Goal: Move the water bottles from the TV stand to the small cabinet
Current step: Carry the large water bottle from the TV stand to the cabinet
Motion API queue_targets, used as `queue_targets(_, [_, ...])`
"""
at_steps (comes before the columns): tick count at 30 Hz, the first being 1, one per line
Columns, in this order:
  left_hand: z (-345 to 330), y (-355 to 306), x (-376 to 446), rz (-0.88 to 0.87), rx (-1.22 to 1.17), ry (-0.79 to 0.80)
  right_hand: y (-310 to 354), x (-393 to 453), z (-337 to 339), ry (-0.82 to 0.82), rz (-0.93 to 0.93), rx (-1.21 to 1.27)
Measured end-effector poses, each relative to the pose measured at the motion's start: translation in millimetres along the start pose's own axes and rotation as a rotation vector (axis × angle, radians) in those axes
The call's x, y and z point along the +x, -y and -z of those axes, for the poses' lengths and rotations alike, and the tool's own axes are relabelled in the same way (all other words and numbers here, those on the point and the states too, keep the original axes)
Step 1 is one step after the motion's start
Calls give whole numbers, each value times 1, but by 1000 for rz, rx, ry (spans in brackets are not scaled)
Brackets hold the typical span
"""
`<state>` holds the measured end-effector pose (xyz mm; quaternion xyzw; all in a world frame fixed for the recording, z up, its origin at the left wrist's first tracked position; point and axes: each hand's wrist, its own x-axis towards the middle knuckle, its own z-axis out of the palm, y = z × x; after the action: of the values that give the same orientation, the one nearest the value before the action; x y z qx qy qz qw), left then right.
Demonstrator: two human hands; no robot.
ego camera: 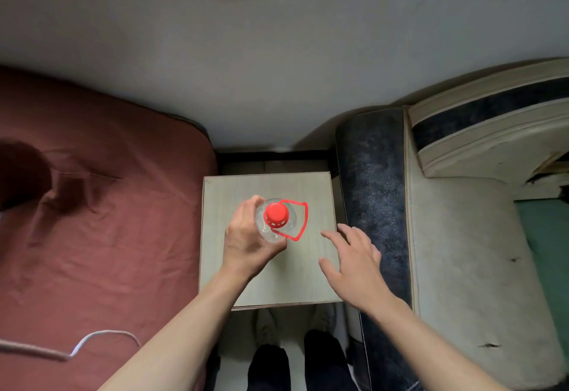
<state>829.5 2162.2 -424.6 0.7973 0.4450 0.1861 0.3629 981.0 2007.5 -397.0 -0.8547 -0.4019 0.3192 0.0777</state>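
Fingers [246,206] of the left hand [246,236] are curled round the shoulder of the water bottle [277,218], thumb side wrapped under near the body; firm grip from the left. Right hand [354,261] is free, fingers spread and loosely extended, holding nothing, hovering over the right edge of the small cabinet [271,283].

Bottle position: upright, seen from straight above, over the middle of the cabinet top, slightly toward the back. Red cap [276,213] on, red carry loop [300,221] hanging off to the right. Can't tell if the base is down on the top or just above it.

Clearance: bare cabinet top shows all round the bottle, most of it in front. Back edge is near the wall [277,67], with a dark gap between. Left edge runs just beside the bed with the reddish sheet [107,221]. Right edge sits close to the dark upholstered sofa arm [372,175]; right hand overlaps that boundary.

Other: white cable [92,340] lies on the sheet, lower left, well apart from the cabinet. Person's legs in dark trousers [295,366] stand at the cabinet's front edge.
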Motion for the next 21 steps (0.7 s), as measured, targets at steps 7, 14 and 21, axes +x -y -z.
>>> queue_targets(7, [10, 8, -14, 134, 19, 65, 13, -9, 3, 11, -55, 21])
queue_targets(14, [26, 22, -37, 216, 49, 154, 27, -12, 28, -42, -52, -1])
queue_targets(21, [71, 9, -47, 104, 216, 197, 55, -34, 57, -93, -35, -41])
